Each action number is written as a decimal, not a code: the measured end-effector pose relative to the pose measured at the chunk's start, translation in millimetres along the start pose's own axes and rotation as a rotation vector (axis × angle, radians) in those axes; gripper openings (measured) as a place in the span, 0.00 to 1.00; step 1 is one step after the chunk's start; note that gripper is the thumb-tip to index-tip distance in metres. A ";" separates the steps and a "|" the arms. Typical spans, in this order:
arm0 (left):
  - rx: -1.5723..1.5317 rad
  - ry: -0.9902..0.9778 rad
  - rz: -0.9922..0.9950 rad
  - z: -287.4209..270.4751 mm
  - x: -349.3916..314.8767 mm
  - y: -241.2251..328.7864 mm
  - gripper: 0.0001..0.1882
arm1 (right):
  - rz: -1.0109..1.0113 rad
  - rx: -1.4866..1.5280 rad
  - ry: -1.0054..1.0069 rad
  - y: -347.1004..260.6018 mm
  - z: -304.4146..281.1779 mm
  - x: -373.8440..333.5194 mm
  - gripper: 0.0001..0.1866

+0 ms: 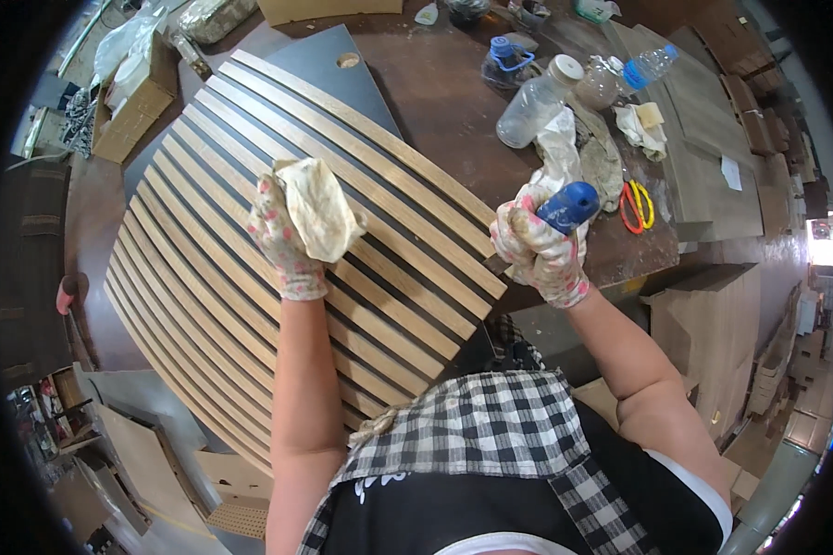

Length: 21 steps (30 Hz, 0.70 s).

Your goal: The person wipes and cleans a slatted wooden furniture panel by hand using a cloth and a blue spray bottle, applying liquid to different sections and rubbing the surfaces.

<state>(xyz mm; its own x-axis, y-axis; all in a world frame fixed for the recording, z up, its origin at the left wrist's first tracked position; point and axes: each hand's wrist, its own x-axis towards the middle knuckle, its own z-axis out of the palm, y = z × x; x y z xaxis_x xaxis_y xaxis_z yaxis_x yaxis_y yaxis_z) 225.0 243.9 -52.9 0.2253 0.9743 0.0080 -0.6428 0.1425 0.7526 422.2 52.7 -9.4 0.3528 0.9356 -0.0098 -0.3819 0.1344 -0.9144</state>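
A slatted wood panel (pixel 250 213), pale strips over a dark backing, lies across the brown table in front of me. My left hand (pixel 282 236), in a spotted work glove, is closed on a crumpled cream rag (pixel 319 213) over the middle of the panel. In a matching glove, my right hand (pixel 539 245) grips a blue-handled tool (pixel 569 206) near the panel's right corner. Its handle end points up and right. A short dark piece shows below the fist, but the tool's working end is too hidden to identify.
Right of the panel lie scissors (pixel 631 205) with red and yellow handles, stained cloths (pixel 597 148), a clear jar (pixel 539 100) and a water bottle (pixel 651 67). A dark board (pixel 329 60) sticks out beneath the panel. An open cardboard box (pixel 139 111) stands far left.
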 end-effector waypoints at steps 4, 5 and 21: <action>0.948 -0.021 0.701 -9.0 -0.7 -5.9 0.18 | 0.207 0.323 -0.165 7.6 29.4 46.9 0.11; 0.502 0.036 0.384 -3.0 -6.3 -6.5 0.17 | 0.120 0.325 -0.199 15.4 38.3 66.7 0.10; 1.047 0.045 0.347 -0.5 -20.4 2.7 0.19 | 0.047 0.341 -0.021 68.3 170.9 295.9 0.08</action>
<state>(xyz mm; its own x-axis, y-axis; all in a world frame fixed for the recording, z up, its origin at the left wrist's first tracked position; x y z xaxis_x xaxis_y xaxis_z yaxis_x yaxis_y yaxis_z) 218.3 224.5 -51.4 0.1121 0.9412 0.3186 0.2765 -0.3375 0.8998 354.5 394.5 -5.7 0.3118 0.9494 -0.0375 -0.6619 0.1888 -0.7254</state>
